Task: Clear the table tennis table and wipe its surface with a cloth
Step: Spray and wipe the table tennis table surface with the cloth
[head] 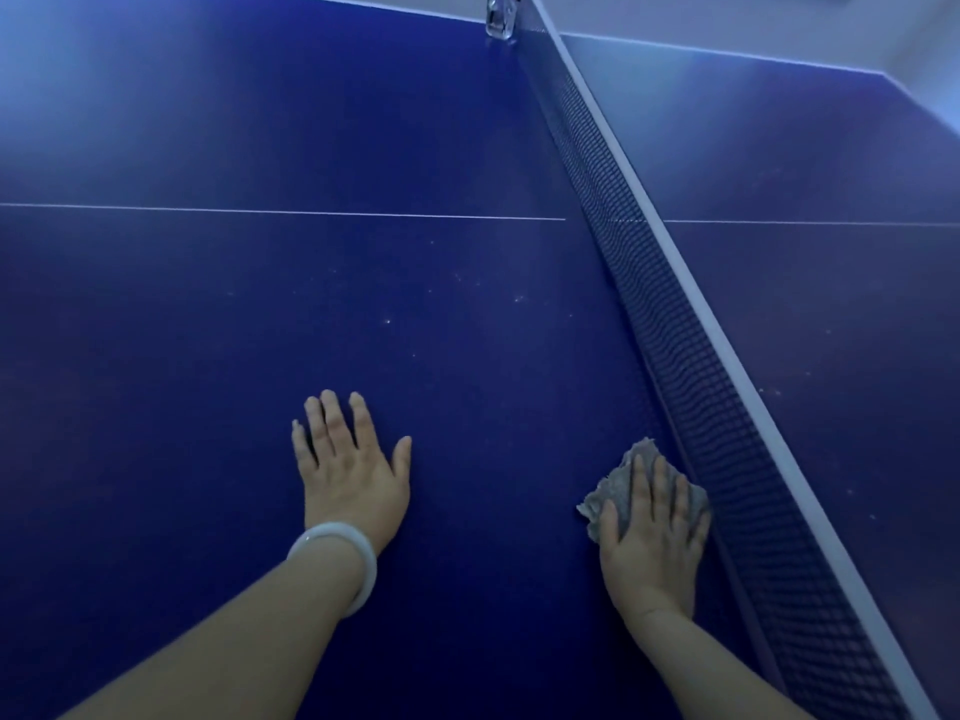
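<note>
The right hand (655,532) presses flat on a crumpled grey cloth (618,491) on the dusty blue table (208,356), just beside the net (675,324). The left hand (353,470) lies flat, fingers spread, holding nothing.

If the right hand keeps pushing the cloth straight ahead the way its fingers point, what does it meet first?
Probably the net: the right hand presses the cloth beside its base, and the net slants across that line.

The net (691,324) crosses the table tennis table (260,330) from far left to near right. Just left of the net the right hand (652,537) lies flat on the cloth (613,491); further left the left hand (353,475) lies on the table. The net clamp (501,15) stands at the net's far end.
</note>
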The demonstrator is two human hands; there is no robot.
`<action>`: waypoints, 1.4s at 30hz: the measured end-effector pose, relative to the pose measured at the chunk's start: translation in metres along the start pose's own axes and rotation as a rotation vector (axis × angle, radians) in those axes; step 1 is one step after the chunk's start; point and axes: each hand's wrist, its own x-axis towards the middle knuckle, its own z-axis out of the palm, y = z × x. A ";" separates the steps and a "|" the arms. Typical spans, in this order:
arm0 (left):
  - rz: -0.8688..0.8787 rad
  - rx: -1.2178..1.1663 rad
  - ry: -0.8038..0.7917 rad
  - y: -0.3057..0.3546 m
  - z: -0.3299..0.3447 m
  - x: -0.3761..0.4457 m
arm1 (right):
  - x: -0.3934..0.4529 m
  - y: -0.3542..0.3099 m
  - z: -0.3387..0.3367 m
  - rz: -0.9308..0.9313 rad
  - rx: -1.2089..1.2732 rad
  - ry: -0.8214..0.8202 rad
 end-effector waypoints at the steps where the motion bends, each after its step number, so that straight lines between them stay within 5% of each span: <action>1: -0.007 0.022 0.013 0.001 0.002 -0.001 | 0.010 -0.001 -0.001 -0.013 0.001 0.004; 11: -0.039 0.020 0.073 0.000 0.011 0.000 | 0.142 -0.064 -0.015 -0.108 0.121 -0.031; 17: -0.044 0.023 0.085 0.000 0.012 0.000 | 0.163 -0.110 -0.013 -0.715 0.025 -0.077; 25: -0.058 0.002 0.078 0.000 0.011 0.001 | 0.250 -0.116 -0.032 -0.245 0.122 -0.110; 27: -0.060 0.013 0.063 0.000 0.011 0.000 | 0.246 -0.145 -0.034 -0.367 0.123 -0.127; 30: -0.065 0.019 0.057 0.001 0.008 0.000 | 0.219 -0.174 -0.024 -0.820 0.055 -0.149; 32: -0.065 0.003 0.056 0.001 0.008 -0.001 | 0.224 -0.169 -0.020 -0.914 0.042 -0.165; 38: -0.069 -0.025 0.036 0.003 0.005 -0.001 | 0.303 -0.165 -0.037 -0.267 0.129 -0.141; 42: -0.058 0.007 -0.014 0.003 -0.002 -0.001 | 0.311 -0.234 -0.040 -0.204 0.168 -0.199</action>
